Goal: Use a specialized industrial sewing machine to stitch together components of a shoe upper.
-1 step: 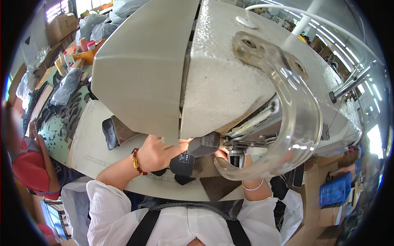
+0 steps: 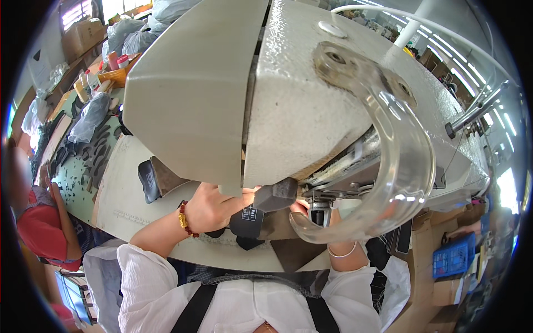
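At the large off-white sewing machine (image 2: 311, 83), both my hands are close to the needle area. My left hand (image 2: 208, 208), with a beaded bracelet at the wrist, is closed over a dark shoe-upper-like piece (image 2: 283, 226), fingers pointing right. Their tips pass behind a dark grey knob (image 2: 276, 195). A black tab with a pale printed label (image 2: 247, 221) belongs to this piece. Most of my right hand (image 2: 300, 207) is hidden behind the clear curved guard (image 2: 408, 161) and the metal presser parts (image 2: 320, 208); only some fingers show, so its grip cannot be told.
A similar dark piece (image 2: 147, 180) lies on the pale worktable (image 2: 125, 200) to the left. Beyond it, a green table (image 2: 75, 177) carries many dark cut pieces. Another person in red (image 2: 47, 225) sits at far left. A blue basket (image 2: 454, 256) is at right.
The metal parts under the machine head look slightly shifted and blurred. My hands and the dark piece stay in place.
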The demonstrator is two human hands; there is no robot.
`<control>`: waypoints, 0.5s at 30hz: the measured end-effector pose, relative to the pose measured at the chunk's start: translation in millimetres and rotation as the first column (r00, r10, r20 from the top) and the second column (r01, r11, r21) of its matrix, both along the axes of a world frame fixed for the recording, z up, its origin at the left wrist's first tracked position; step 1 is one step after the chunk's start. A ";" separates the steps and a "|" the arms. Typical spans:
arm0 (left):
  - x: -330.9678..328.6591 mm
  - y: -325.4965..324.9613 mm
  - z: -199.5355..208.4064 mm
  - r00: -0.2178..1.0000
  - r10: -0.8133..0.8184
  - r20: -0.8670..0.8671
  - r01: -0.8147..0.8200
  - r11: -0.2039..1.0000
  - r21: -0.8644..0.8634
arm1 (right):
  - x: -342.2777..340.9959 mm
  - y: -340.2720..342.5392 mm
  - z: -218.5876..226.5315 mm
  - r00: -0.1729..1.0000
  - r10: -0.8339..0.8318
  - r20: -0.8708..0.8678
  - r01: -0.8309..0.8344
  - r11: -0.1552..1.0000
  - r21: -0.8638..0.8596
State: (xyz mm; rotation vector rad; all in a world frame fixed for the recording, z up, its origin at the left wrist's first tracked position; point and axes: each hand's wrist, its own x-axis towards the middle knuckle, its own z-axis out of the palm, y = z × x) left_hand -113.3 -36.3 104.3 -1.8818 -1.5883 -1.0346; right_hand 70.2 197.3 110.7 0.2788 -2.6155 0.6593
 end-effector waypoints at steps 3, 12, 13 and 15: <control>0.6 -1.4 0.1 1.000 0.010 -0.007 -0.011 1.000 -0.021 | 2.0 12.0 -26.5 0.951 0.213 0.223 -0.018 0.760 -0.649; 0.4 1.7 -3.1 0.999 0.051 0.018 -0.051 0.999 -0.001 | 14.1 38.7 -92.7 0.812 0.216 -0.542 0.527 -0.672 0.521; 0.7 1.1 -3.2 0.998 0.040 0.041 -0.039 0.999 -0.020 | 14.4 36.7 -89.0 0.807 0.222 -0.547 0.536 -0.664 0.522; 2.2 -1.4 -3.9 0.997 0.076 -0.004 -0.076 0.996 -0.052 | 13.4 25.2 -74.7 0.795 0.237 -0.559 0.560 -0.642 0.524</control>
